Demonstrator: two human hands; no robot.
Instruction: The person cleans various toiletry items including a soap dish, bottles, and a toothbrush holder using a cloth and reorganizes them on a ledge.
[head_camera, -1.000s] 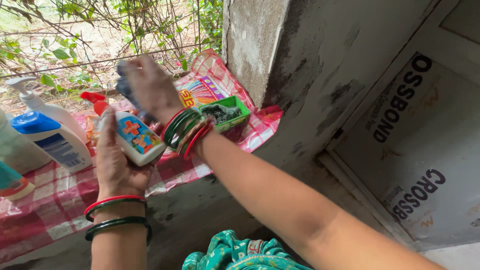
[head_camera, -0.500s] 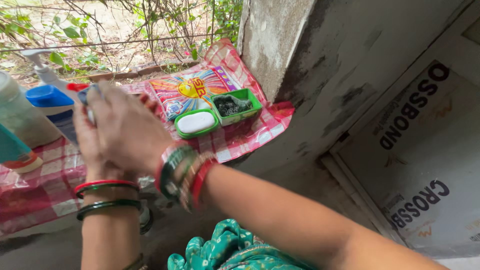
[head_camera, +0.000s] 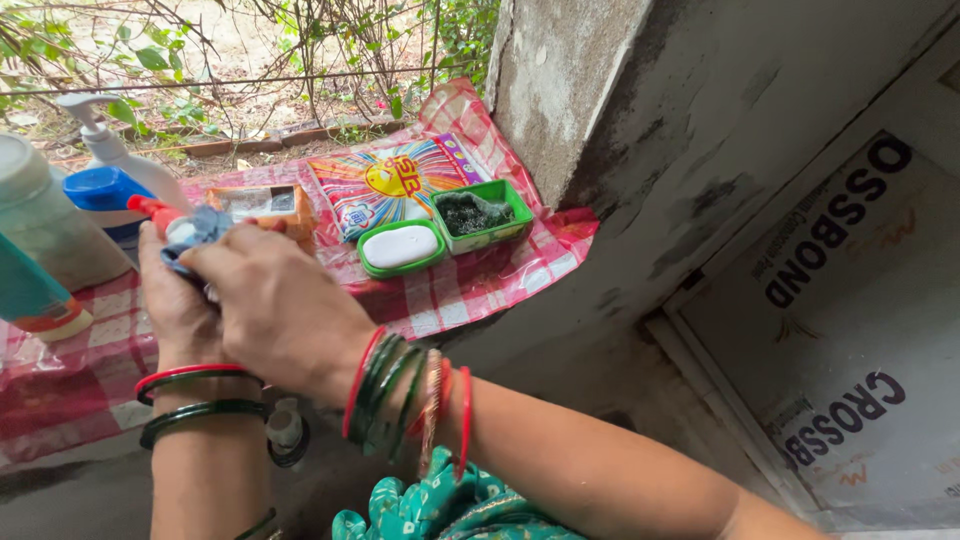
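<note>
My left hand (head_camera: 178, 305) grips a white bottle with a red spout cap (head_camera: 150, 209); the bottle's body is hidden behind my hands. My right hand (head_camera: 275, 305) lies over the bottle and presses a blue-grey cloth (head_camera: 200, 230) against its top. Both wrists carry red and green bangles. My hands hover over a red and white checked cloth (head_camera: 470, 285) spread on a concrete ledge.
On the checked cloth lie a colourful detergent packet (head_camera: 385, 185), a green dish with a white soap bar (head_camera: 400, 248), a green tub with a dark scrubber (head_camera: 480, 215) and an orange box (head_camera: 265, 205). A pump bottle (head_camera: 110, 150), a blue-capped bottle (head_camera: 105, 190) and other bottles stand left. Concrete pillar right.
My hands brought the bottle down and toward me. The right hand shifted from the bottle's top to cover it with the cloth. The view tilted, uncovering the soap dish and orange box.
</note>
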